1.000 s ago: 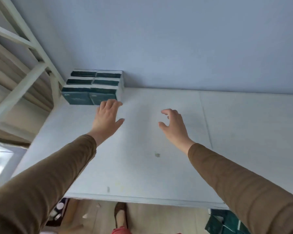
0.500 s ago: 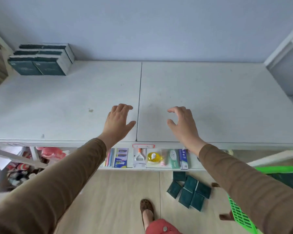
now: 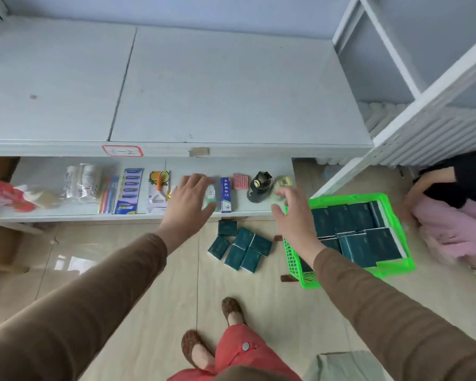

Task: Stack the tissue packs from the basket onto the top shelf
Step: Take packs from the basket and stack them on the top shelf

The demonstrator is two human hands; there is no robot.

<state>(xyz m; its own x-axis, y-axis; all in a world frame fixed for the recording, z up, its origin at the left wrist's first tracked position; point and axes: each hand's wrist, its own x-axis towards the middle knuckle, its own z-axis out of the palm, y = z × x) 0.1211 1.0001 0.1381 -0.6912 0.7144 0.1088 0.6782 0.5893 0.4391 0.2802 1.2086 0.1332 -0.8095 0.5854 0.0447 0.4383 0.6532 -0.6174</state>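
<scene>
Pale floor tiles below: both hands, left hand (image 3: 188, 200) and right hand (image 3: 293, 215), empty with fingers spread, should reach down into the green basket (image 3: 294, 259) and take a squared stack of tissue packs (image 3: 363, 240).

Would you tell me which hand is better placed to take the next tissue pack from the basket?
The right hand: it hovers open at the green basket's near rim, beside the tissue packs. The left hand is further away, in front of the lower shelf.

Dark green tissue packs (image 3: 353, 228) lie flat in the bright green basket (image 3: 293, 255) on the floor. More packs (image 3: 239, 248) lie loose beside it. The white top shelf (image 3: 231, 86) is bare here.
</scene>
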